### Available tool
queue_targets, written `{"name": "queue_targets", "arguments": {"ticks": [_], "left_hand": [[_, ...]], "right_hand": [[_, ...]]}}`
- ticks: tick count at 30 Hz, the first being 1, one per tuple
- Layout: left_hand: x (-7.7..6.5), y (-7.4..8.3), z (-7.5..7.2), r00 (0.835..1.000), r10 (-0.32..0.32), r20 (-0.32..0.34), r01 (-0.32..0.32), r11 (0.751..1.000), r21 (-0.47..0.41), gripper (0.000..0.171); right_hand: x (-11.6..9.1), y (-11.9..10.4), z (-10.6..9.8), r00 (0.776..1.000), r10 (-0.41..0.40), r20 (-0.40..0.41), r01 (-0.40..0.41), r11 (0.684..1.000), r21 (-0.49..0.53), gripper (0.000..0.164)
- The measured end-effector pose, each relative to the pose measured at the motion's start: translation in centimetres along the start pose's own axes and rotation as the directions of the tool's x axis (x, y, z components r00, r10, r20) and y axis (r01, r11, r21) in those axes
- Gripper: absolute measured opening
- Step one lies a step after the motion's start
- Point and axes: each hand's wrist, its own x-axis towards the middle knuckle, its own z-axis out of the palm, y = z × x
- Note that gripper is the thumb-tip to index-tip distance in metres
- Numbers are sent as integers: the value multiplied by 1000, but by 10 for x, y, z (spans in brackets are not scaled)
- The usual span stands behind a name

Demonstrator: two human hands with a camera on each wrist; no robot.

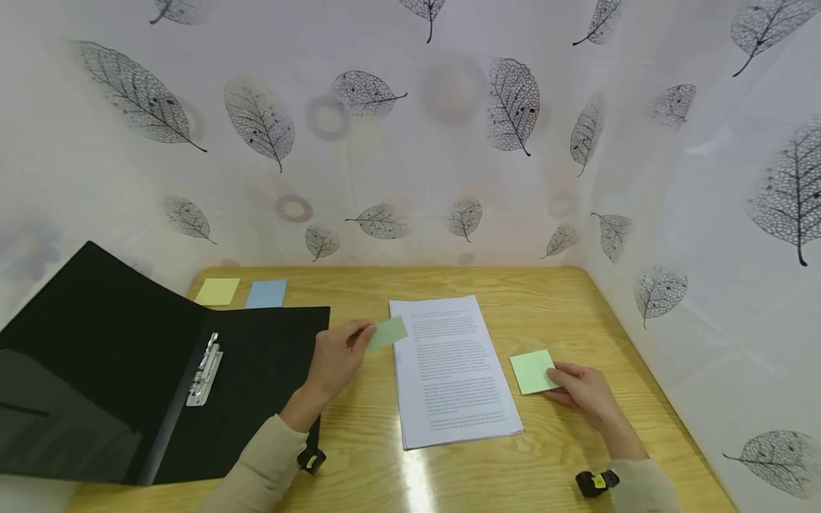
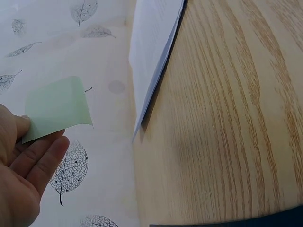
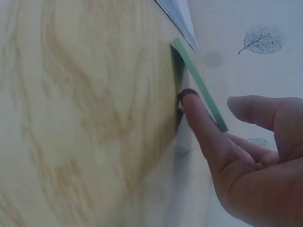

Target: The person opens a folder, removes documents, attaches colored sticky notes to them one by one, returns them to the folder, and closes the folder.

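Observation:
In the head view my left hand [image 1: 338, 356] pinches a single pale green sticky note [image 1: 388, 333] by one edge, beside the left edge of a stack of printed sheets [image 1: 449, 370]. The left wrist view shows this note [image 2: 57, 106] between thumb and fingers, its far corner curling slightly. On the right, my right hand [image 1: 584, 388] is at a light green sticky note pad [image 1: 534, 370]. Its fingers lie under the near side of the pad. Edge-on in the right wrist view, the pad [image 3: 201, 85] tilts against a finger, with the thumb [image 3: 251, 109] apart from it.
A black clip folder [image 1: 269, 385] lies spread at the left, its cover raised, with a metal clip [image 1: 207, 374] inside. Behind it are a yellow note pad [image 1: 218, 291] and a blue one [image 1: 266, 293]. A leaf-patterned curtain [image 1: 398, 157] borders the wooden table [image 1: 365, 442].

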Motion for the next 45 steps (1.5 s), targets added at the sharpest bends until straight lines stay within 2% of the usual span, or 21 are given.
{"name": "queue_targets", "arguments": {"ticks": [5, 9, 13, 15, 20, 24, 29, 34, 38, 42, 45], "left_hand": [[1, 2, -1, 1000, 6, 0, -6, 1000, -1, 16], [2, 5, -2, 1000, 15, -1, -15, 1000, 4, 15], [2, 6, 0, 1000, 26, -5, -26, 1000, 1, 15], [2, 7, 2, 1000, 29, -4, -29, 1000, 5, 14], [0, 8, 9, 999, 48, 17, -49, 999, 20, 14], [-1, 13, 15, 996, 82, 37, -82, 996, 24, 12], [1, 20, 20, 986, 155, 60, -157, 987, 36, 7], [-1, 22, 25, 961, 254, 107, -263, 961, 89, 6], [-4, 22, 28, 922, 351, 165, -373, 917, 138, 9], [-7, 26, 29, 877, 411, 249, -455, 877, 155, 10], [-9, 29, 30, 855, 439, 274, -484, 867, 120, 9]], "right_hand": [[-11, -10, -4, 996, -50, -75, 36, 984, -173, 58], [-16, -17, -7, 986, -98, -135, 50, 946, -322, 58], [-14, -22, 2, 976, -155, -151, 90, 925, -370, 56], [-10, -25, 14, 977, -173, -123, 126, 939, -318, 54], [1, -39, 56, 981, -191, 9, 191, 974, -118, 53], [7, -53, 92, 968, -212, 133, 214, 977, 4, 55], [10, -71, 131, 943, -208, 261, 191, 977, 89, 56], [12, -79, 157, 912, -167, 375, 112, 980, 164, 64], [14, -80, 168, 892, -146, 429, 50, 972, 228, 59], [16, -80, 172, 889, -188, 417, 84, 963, 254, 49], [19, -78, 174, 899, -223, 377, 148, 965, 218, 44]]}}
